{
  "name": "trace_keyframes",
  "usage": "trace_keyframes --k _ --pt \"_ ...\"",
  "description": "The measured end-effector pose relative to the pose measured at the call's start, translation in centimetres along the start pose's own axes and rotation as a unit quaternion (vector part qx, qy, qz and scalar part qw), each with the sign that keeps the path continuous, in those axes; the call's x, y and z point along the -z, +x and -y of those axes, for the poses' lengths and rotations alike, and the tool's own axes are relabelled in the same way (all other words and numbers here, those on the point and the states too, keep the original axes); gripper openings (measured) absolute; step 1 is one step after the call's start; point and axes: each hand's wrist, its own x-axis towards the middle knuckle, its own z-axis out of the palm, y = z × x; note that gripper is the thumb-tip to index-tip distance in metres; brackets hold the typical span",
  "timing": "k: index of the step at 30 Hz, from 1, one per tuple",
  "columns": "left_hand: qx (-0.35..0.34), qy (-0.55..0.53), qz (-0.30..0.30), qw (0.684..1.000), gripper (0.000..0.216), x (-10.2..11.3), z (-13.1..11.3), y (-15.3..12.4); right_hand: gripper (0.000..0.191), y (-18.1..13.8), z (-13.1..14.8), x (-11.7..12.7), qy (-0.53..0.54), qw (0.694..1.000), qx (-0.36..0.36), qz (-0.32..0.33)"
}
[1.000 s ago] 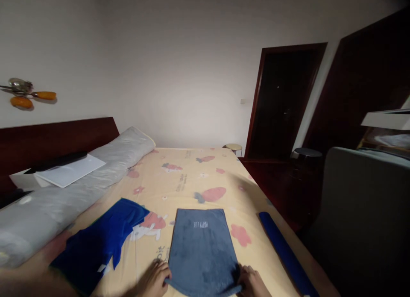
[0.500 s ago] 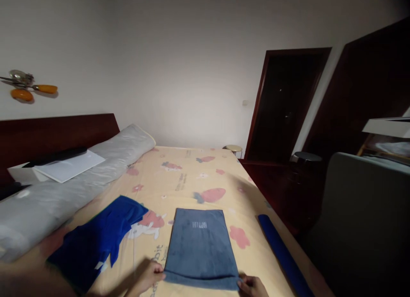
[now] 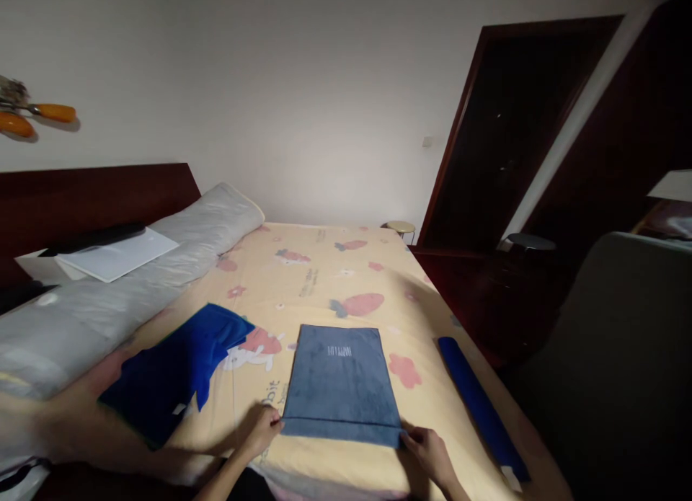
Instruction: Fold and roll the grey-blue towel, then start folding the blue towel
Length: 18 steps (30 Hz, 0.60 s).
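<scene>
Two hands grip the grey towel (image 3: pixel 338 382), which lies flat and folded on the patterned bed sheet (image 3: pixel 324 277). The left hand (image 3: pixel 262 430) pinches the towel's near left corner with curled fingers; the right hand (image 3: pixel 429 450) pinches its near right corner. Beyond the towel's left edge lies a blue garment (image 3: pixel 173 371); beyond its right edge, a rolled blue towel (image 3: pixel 478 407).

Grey towel (image 3: pixel 340 393): one short line of white capital lettering (image 3: pixel 339 351) near its far edge. It looks like "HAPPY LIFE" but is small and blurred, so not certain. Bedsheet (image 3: pixel 346 270): dark printed letters "bit" (image 3: pixel 269 400) just left of the towel's near corner, the word's start unreadable. More small print lines on the sheet farther up (image 3: pixel 309 277), too small to read. No numbers or brand logos legible elsewhere.
</scene>
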Motion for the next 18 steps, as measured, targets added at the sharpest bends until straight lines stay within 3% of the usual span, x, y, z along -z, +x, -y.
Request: trace_keyframes --k 6,9,12,15,18 --pt "0.000 -0.001 -0.033 0.999 0.023 -1.0 0.1 0.1 0.034 -1.9 0.0 -1.9 -0.074 0.997 -0.009 -0.034" --pt "0.006 0.001 -0.039 0.999 0.025 -1.2 0.2 0.3 0.030 -2.2 0.0 -2.9 -0.161 0.977 0.071 -0.119" --pt "0.009 0.007 -0.044 0.999 0.028 -1.2 0.3 0.2 0.040 -2.6 1.0 -5.1 -0.204 0.943 0.182 -0.188" --pt "0.006 0.011 -0.045 0.999 0.026 -1.1 0.4 0.1 0.054 -3.7 4.1 -9.0 -0.169 0.932 0.290 -0.140" --pt "0.004 0.014 -0.047 0.999 0.024 -1.1 0.4 0.0 0.071 -4.9 8.9 -13.6 -0.130 0.916 0.378 -0.027"
